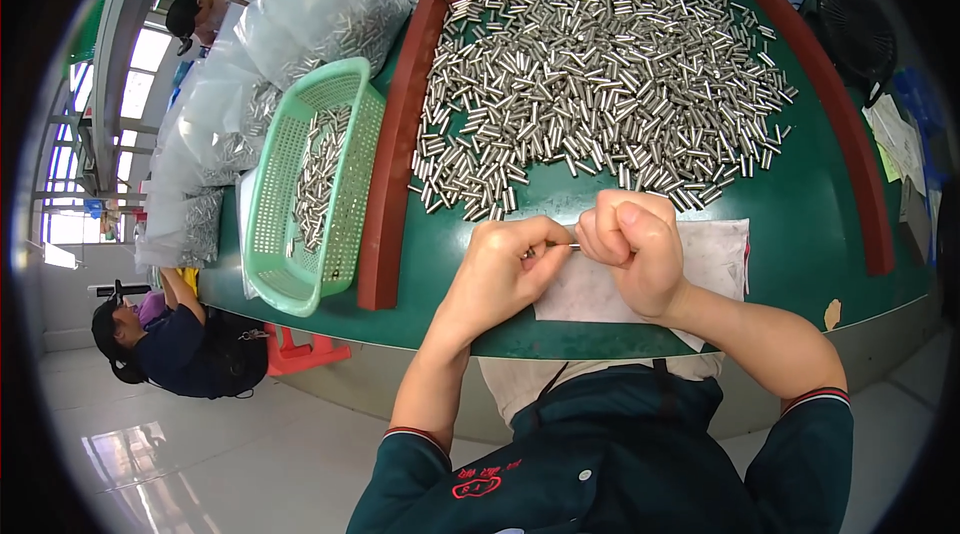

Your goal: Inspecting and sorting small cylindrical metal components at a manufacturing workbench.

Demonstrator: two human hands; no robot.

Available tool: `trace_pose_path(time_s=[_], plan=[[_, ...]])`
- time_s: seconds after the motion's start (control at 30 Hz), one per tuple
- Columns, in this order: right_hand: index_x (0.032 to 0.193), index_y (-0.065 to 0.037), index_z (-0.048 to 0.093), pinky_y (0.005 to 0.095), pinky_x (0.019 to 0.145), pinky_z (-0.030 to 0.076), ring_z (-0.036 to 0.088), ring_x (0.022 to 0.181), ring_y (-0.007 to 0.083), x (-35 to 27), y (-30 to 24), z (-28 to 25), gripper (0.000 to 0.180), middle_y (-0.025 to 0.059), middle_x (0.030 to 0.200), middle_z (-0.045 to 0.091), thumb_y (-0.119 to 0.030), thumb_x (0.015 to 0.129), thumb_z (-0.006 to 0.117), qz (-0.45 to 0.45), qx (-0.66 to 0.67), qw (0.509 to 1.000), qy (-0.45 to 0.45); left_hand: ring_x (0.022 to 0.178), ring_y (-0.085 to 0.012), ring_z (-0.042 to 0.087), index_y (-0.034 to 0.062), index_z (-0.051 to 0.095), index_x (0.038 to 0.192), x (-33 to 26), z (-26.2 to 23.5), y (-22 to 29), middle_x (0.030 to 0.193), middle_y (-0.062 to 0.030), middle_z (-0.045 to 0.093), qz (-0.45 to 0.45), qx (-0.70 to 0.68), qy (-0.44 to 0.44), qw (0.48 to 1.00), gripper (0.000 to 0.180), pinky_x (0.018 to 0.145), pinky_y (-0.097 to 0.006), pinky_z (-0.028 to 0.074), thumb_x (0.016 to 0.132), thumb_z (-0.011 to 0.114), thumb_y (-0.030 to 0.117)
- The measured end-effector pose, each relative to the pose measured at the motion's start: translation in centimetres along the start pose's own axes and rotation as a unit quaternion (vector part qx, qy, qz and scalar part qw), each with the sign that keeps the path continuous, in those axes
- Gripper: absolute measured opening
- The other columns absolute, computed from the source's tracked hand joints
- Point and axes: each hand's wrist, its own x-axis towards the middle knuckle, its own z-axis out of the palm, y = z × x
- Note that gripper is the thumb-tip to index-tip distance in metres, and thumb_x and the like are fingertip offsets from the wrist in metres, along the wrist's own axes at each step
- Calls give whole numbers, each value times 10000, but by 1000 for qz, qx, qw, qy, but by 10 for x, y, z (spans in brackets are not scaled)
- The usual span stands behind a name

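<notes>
My left hand (505,269) and my right hand (635,244) meet over a white paper sheet (715,254) at the near edge of the green table (800,224). Between their fingertips they pinch one small silver metal pin (562,247), held level. Just beyond my hands lies a large heap of the same short silver metal pins (600,74), spread over the green surface inside a red-brown raised rim (395,144).
A mint-green plastic basket (275,204) with several pins stands left of the rim. Clear bags of pins (300,24) pile up at the far left. A black fan (855,29) stands at the right. One person sits at the lower left, another at the upper left.
</notes>
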Motion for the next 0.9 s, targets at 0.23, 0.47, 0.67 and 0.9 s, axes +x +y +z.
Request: trace_pose_path(time_s=[0.23, 0.47, 0.67, 0.9], plan=[[518, -70, 275, 234, 437, 196, 230, 446, 74, -1, -6, 0, 313, -12, 464, 257, -178, 806, 335, 37, 74, 996, 14, 478, -11, 279, 34, 522, 846, -1, -11, -24, 743, -37, 514, -147, -604, -66, 780, 53, 421, -161, 210, 806, 550, 52], [519, -69, 284, 231, 433, 191, 231, 445, 75, 0, -6, -1, 325, -11, 465, 265, -193, 814, 341, 36, 74, 997, 7, 471, -8, 290, 22, 537, 958, 3, -11, -27, 801, -60, 553, -167, -637, -57, 750, 134, 425, -144, 238, 833, 489, 42], [522, -69, 285, 232, 433, 190, 227, 446, 74, 0, -8, 0, 317, -10, 467, 266, -185, 812, 335, 37, 64, 997, 1, 467, -11, 300, 0, 534, 982, 5, -13, -28, 801, -70, 564, -176, -640, -68, 745, 166, 422, -144, 251, 837, 463, 40], [523, -68, 284, 234, 434, 190, 224, 445, 75, 0, -6, -2, 315, -10, 466, 266, -182, 813, 330, 36, 64, 997, -1, 466, -17, 306, -47, 520, 1012, 4, -16, -26, 761, -74, 544, -180, -633, -50, 752, 209, 410, -147, 247, 846, 462, 67]])
